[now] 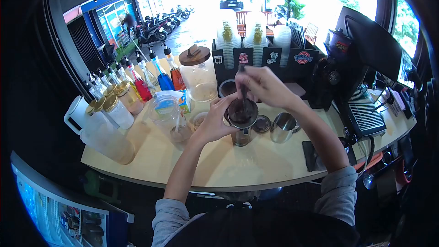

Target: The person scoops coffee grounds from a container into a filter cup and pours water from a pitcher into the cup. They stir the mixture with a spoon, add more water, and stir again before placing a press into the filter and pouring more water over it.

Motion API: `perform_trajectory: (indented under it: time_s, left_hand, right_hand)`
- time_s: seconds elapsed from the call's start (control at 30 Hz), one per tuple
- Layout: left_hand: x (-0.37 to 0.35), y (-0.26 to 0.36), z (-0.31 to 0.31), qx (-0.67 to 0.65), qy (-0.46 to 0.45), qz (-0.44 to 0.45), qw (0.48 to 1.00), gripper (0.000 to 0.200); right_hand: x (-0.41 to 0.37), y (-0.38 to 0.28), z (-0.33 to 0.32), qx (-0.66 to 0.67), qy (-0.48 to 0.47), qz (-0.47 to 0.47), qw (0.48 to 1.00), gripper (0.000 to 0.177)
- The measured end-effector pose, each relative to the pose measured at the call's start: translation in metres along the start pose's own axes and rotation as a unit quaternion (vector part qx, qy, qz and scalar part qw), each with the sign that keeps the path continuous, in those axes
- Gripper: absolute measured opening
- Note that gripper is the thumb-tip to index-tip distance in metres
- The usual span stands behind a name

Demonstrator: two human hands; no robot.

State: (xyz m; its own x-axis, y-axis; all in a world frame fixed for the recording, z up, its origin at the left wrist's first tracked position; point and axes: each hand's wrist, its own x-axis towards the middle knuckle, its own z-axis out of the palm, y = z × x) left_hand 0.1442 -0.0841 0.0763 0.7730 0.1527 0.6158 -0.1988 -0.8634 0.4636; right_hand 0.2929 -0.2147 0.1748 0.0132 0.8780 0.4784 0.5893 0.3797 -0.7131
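Note:
My left hand (218, 120) is wrapped round the side of a dark round filter cup (242, 113), which sits on top of a glass vessel (241, 137) on the wooden counter. In my right hand (263, 84) is a dark stirring stick (243, 92), held upright with its lower end inside the cup. What the cup contains looks dark; details are too small to tell. Just right of the cup lie a round dark lid (262, 123) and a metal pitcher (283, 127).
Syrup bottles with pumps (160, 74), lidded jars (120, 112) and a clear pitcher (107, 139) stand left. A wooden-lidded glass jar (200, 77) and a black cup rack (249, 58) are behind my hands. At right are a coffee machine (363, 110) and a grinder (325, 75).

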Motion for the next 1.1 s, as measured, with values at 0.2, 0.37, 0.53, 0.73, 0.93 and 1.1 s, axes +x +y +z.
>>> perform_trajectory:
  time_s: [0.2,0.37,0.53,0.73,0.93,1.1]
  left_hand:
    - [0.002,-0.001,-0.001,0.012,-0.024,-0.015,1.000,0.089]
    - [0.003,0.004,-0.003,-0.063,-0.019,-0.040,0.997,0.089]
    - [0.004,0.003,-0.002,-0.050,-0.002,-0.045,0.998,0.088]
    - [0.007,0.007,0.000,-0.029,-0.012,-0.014,0.999,0.086]
    - [0.006,0.008,0.002,-0.013,-0.016,-0.021,1.000,0.080]
    - [0.002,-0.001,0.008,0.025,-0.020,-0.039,0.999,0.075]
  right_hand:
    - [-0.001,0.003,0.005,-0.028,-0.014,-0.018,0.999,0.027]
    - [-0.004,0.009,0.006,0.015,0.068,-0.009,0.998,0.027]
    - [-0.012,0.011,0.014,0.087,0.088,0.031,0.992,0.031]
    - [-0.007,0.019,-0.001,0.062,0.105,0.007,0.993,0.030]
    - [-0.008,0.011,0.008,0.001,0.049,-0.046,0.998,0.031]
    - [-0.009,0.004,0.020,-0.056,-0.010,-0.084,0.995,0.025]
